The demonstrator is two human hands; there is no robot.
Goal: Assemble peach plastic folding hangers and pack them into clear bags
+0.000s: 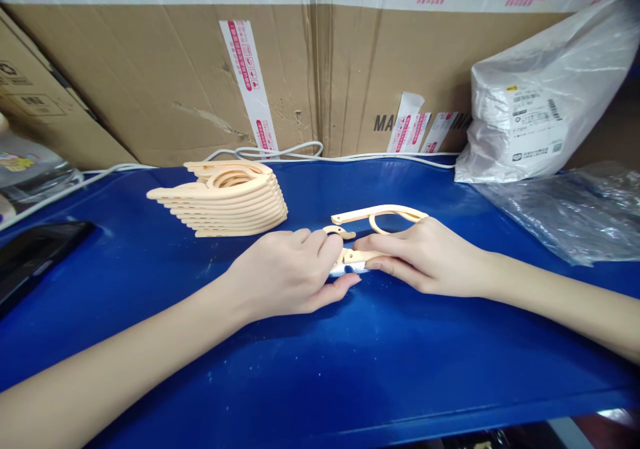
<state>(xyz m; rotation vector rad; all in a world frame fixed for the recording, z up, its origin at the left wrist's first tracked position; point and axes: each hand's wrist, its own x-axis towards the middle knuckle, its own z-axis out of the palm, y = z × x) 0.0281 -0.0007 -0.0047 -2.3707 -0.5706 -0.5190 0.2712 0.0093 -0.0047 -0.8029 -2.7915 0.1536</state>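
Note:
Around the middle of the table, both hands grip a cream plastic folding hanger [385,210]. My left hand [293,269] is closed on its left part, close to the small curved hook, and covers much of that side. With thumb and fingers my right hand [433,256] pinches the right part, beside the pivot hole. A long arm of the hanger with an inner loop shows beyond my right fingers. Left of it, behind my left hand, stands a neat stack of folded cream hangers [230,206] lying flat on one another.
The blue table [310,369] has cardboard boxes [165,82] along its back. A white cable [280,150] runs before them. At the right are a white plastic-wrapped parcel [525,116] and clear plastic film [570,216]; at the left, a black phone-like device [40,256] and a clear container [30,162].

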